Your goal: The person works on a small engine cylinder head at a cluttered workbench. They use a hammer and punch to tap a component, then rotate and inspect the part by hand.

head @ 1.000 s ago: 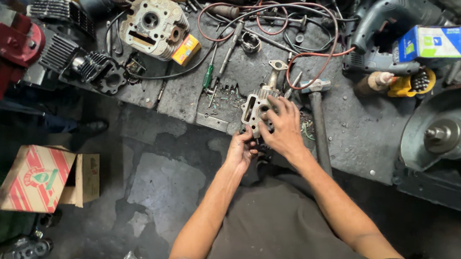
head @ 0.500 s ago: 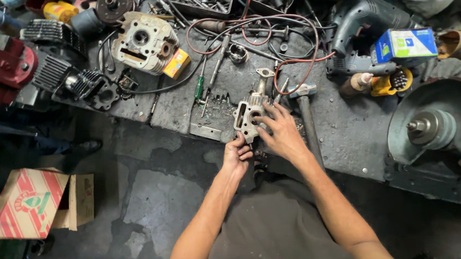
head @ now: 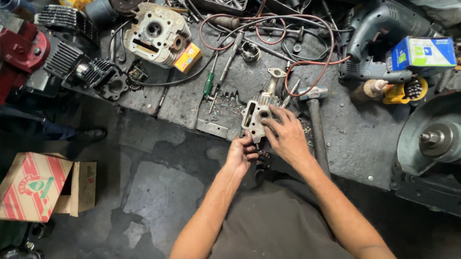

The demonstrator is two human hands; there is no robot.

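Both at once: left hand [head: 242, 155] and right hand [head: 285, 136] clamped on the grey cylinder head [head: 255, 116] at the workbench [head: 351, 131] edge.

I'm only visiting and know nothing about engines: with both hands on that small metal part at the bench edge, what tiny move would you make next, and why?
Probably steady it first. The right hand lies over the grey metal engine part, the left hand pinches at its lower end, and it sits right at the edge of the workbench. I would press down with the right hand before the left fingers work further.
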